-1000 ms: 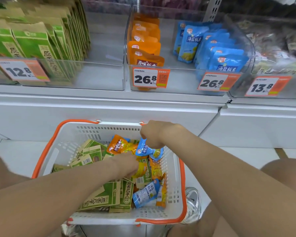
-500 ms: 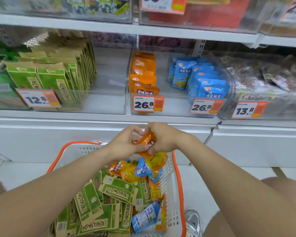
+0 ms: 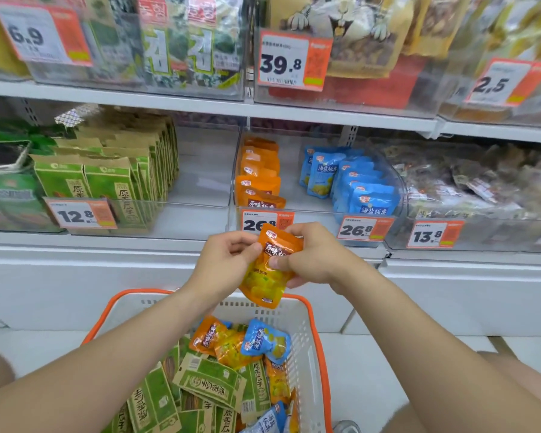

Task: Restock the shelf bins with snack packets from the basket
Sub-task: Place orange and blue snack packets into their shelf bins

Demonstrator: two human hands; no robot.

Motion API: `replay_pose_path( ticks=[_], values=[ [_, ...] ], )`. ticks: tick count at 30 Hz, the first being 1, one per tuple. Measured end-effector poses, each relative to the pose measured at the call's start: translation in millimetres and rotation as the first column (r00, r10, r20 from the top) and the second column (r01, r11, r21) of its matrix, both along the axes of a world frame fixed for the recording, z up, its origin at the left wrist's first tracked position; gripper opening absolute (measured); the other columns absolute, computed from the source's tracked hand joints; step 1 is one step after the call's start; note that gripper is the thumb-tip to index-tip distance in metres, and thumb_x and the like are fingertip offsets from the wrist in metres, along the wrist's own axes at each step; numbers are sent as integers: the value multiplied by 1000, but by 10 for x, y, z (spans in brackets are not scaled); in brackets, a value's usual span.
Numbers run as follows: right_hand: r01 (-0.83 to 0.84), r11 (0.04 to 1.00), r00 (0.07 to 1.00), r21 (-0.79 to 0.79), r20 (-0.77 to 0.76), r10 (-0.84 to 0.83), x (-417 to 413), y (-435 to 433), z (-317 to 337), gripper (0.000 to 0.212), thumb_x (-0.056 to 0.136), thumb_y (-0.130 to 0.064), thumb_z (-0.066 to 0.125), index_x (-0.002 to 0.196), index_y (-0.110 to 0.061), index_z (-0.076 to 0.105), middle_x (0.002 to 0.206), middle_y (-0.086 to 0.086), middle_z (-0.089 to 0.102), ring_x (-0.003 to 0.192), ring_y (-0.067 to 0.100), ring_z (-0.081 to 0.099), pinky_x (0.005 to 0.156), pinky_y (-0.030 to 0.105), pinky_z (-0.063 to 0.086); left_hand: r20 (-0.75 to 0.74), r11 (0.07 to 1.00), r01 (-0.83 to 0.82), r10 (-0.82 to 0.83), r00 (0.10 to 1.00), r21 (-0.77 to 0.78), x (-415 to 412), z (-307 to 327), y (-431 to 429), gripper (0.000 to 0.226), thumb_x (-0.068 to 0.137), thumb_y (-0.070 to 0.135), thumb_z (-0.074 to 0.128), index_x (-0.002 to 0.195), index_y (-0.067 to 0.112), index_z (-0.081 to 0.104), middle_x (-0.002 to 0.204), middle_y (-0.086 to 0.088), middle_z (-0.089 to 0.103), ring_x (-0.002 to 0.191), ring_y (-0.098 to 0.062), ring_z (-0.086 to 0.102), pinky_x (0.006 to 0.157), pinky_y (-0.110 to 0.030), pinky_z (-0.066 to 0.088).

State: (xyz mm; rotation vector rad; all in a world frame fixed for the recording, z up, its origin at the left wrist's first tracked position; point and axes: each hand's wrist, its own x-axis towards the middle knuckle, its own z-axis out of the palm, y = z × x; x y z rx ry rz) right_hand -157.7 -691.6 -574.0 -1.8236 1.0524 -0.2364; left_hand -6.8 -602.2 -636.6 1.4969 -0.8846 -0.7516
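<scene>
A shop aisle with a pale floor and white shelving fills the frame. Nearest, at lower centre, the white basket (image 3: 306, 354) with orange rim holds green, orange and blue packets. Above it, both hands pinch one orange packet (image 3: 270, 267): the left hand (image 3: 228, 260) at its left edge, the right hand (image 3: 310, 257) at its right, likely straightening it for shelving. Beyond, at centre, the orange bin (image 3: 235, 189) is only partly filled.

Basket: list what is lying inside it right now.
Inside the basket: green packets, orange packets, one blue packet on top and another low down. Whatever lies beneath the pile, and the basket floor, is covered.
</scene>
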Motion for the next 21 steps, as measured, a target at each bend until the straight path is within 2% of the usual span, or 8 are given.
replay_pose_path(
  ticks=[5,7,9,11,13,15,18,21],
  values=[
    [-63,929,990,-365,-141,12,-59,-27,299,43,78,-34,90,116,-32,69,105,-7,71,92,11,69,73,29,59,217,995,73,-57,975,-68,16,228,-92,16,100,16,70,110,19,81,101,5,80,98,-13,76,90,-42,63],
    [-70,896,995,-438,-91,33,-75,-50,412,33,81,-32,87,110,-34,70,99,-11,71,93,12,67,71,26,55,289,989,74,-34,957,-131,25,394,-158,14,97,19,73,108,22,81,101,8,80,98,-12,76,90,-41,62],
    [-22,828,999,-560,-32,5,-92,-107,522,22,83,-29,84,99,-34,68,92,-12,69,94,17,65,72,33,56,368,969,31,63,928,-244,25,587,-206,5,95,22,76,97,23,81,90,11,78,88,-9,74,82,-30,61],
    [97,769,995,-632,69,-69,-126,-204,635,20,83,-25,80,97,-32,67,91,-10,68,94,22,62,75,35,53,550,938,-4,208,809,-347,43,758,-249,7,98,25,72,92,23,76,86,12,74,82,-8,69,75,-23,53],
    [226,685,974,-692,167,-153,-164,-316,735,21,84,-23,76,100,-30,65,90,-8,67,95,27,60,76,35,45,772,933,37,272,575,-357,120,844,-331,4,98,22,69,101,23,71,99,11,70,92,-12,63,82,-31,50],
    [301,591,953,-748,214,-215,-174,-415,790,26,85,-20,74,108,-30,65,91,-7,68,97,29,60,76,36,48,895,964,60,217,390,-260,204,838,-447,21,92,18,70,113,23,68,117,5,65,111,-22,58,92,-43,48],
    [266,523,951,-810,133,-279,-78,-570,745,32,88,-20,72,118,-27,65,101,2,71,100,34,62,73,40,51,959,999,-32,28,281,-19,221,808,-584,43,92,42,68,132,28,60,152,-1,47,144,-30,35,113,-54,33],
    [150,514,940,-845,-40,-340,123,-738,635,31,88,-20,69,118,-25,62,105,11,68,97,39,61,67,37,40,972,986,-111,-98,216,124,285,819,-721,59,92,67,55,139,32,50,167,-3,26,156,-34,13,120,-65,17]
  ],
)
